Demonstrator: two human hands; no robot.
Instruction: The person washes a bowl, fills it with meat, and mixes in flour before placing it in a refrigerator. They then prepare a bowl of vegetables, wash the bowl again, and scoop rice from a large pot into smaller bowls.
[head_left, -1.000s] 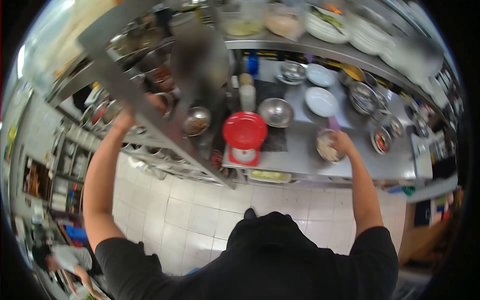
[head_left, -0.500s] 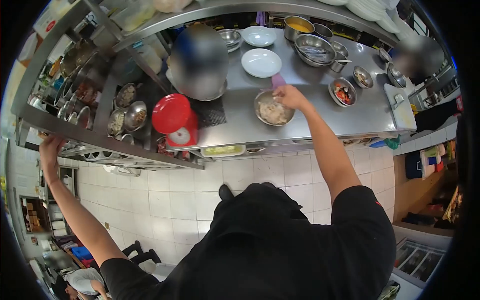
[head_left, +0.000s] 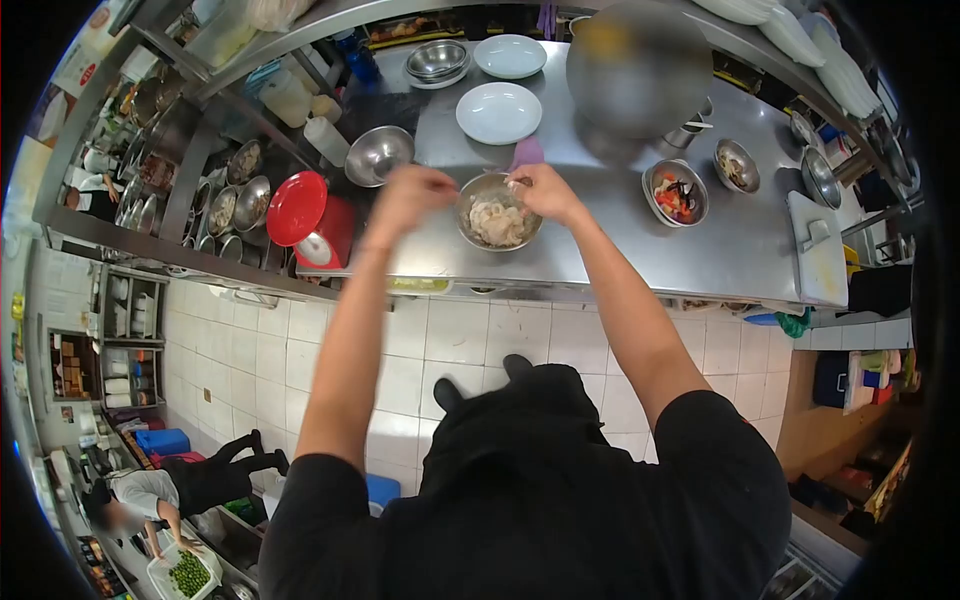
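Observation:
A metal bowl of pale, shredded-looking food stands near the front edge of the steel counter. My right hand has its fingers closed at the bowl's upper right rim, gripping it. My left hand hovers by the bowl's left rim, smeared by motion, so its fingers and anything in them cannot be made out. Just behind the bowl is a purple flat item, partly hidden. To the left sit an empty metal bowl and a red scale.
White plates lie behind the bowl. Rightward are a bowl of red and dark pieces, another small bowl and a white board. A blurred patch hides the back right. A co-worker handles a tub of green items.
My left hand has come from the shelf at far left over to the bowl's left side. My right hand stays at the bowl's rim. The view has shifted, and the co-worker shows more fully.

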